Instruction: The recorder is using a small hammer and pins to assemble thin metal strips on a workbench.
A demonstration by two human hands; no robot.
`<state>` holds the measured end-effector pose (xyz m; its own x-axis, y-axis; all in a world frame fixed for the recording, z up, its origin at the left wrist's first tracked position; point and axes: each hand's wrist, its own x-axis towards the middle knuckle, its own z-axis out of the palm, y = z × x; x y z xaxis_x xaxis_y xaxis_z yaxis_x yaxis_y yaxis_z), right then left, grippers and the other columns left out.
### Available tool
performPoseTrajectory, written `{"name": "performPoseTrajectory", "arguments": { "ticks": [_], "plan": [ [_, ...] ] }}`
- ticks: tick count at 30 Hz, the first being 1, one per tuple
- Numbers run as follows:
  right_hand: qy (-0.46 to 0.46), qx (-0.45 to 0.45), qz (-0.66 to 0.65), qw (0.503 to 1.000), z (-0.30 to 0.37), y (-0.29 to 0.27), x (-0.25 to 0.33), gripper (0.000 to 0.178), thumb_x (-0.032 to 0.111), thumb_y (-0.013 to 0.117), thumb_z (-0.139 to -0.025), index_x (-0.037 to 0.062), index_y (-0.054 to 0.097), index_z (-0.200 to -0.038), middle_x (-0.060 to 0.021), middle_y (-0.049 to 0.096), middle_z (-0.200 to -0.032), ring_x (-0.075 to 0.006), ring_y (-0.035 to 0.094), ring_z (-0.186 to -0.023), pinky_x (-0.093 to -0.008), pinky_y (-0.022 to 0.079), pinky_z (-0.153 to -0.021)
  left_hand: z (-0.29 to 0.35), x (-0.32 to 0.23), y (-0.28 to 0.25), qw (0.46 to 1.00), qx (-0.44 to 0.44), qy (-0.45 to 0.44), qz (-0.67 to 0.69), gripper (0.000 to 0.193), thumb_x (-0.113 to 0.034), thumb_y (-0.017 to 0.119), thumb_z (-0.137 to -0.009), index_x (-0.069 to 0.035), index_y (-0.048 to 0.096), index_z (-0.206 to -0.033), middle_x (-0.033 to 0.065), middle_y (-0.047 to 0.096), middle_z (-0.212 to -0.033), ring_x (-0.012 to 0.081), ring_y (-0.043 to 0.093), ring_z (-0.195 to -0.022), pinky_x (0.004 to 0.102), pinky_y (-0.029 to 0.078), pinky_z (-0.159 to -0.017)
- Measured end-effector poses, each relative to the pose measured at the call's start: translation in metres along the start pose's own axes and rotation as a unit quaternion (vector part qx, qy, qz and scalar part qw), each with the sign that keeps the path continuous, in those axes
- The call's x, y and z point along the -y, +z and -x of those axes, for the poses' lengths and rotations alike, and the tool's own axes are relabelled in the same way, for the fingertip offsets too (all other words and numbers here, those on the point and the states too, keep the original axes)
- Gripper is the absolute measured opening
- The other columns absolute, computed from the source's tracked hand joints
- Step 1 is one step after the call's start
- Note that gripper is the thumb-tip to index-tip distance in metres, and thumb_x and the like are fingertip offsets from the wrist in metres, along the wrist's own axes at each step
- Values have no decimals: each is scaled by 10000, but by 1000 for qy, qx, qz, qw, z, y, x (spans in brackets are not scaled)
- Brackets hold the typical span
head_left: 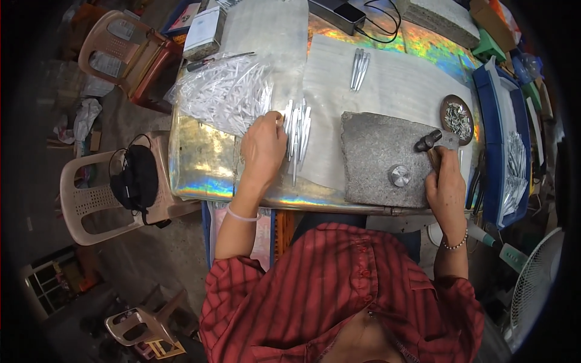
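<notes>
My right hand (446, 184) is wrapped round the handle of a hammer (429, 140). The dark hammer head lies over the right part of a grey stone slab (369, 145). On that slab, left of the hand, stands a small round metal block (399, 175). My left hand (264, 145) is curled at the left edge of a small pile of slim, tapered silver metal pieces (298, 134). Its fingers are bent together, and their tips are hidden, so what they hold does not show. Beside it lies a clear plastic bag (224, 94) full of thin silvery strips.
A brown bowl of small metal parts (457, 120) sits by the slab's far right corner. More slim pieces (360, 69) lie farther back. A blue tray (493, 151) borders the table's right side; a fan (538, 284) stands below it. Plastic chairs (91, 193) are at left.
</notes>
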<state>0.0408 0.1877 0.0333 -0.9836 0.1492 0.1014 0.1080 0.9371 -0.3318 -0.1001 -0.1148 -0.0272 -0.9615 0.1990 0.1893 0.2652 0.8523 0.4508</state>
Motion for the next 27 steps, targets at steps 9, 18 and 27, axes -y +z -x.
{"name": "performPoseTrajectory", "arguments": {
  "ticks": [9,18,27],
  "plan": [
    [-3,-36,-19,999,1,3,2,375,-25,492,-737,10,441,-1107,-194,476,-915,-395,516,-799,-449,420,-656,-16,13,-5,983,130,-85,98,154,-111,580,-731,2,605,-833,170,635,-766,327,618,-741,389,483,-673],
    [7,-47,-12,999,2,5,-1,362,-20,485,-737,12,450,-1096,-191,476,-909,-396,518,-780,-462,427,-646,-21,5,-6,986,151,-57,41,168,-126,587,-717,23,614,-790,200,633,-760,352,617,-745,408,481,-673],
    [0,-42,-82,996,2,0,-9,336,-24,489,-758,-4,455,-1092,-209,516,-950,-402,539,-829,-430,445,-690,-7,-3,-8,984,138,-31,-111,123,-55,526,-710,40,526,-789,263,592,-740,437,571,-750,494,441,-674]
  ]
}}
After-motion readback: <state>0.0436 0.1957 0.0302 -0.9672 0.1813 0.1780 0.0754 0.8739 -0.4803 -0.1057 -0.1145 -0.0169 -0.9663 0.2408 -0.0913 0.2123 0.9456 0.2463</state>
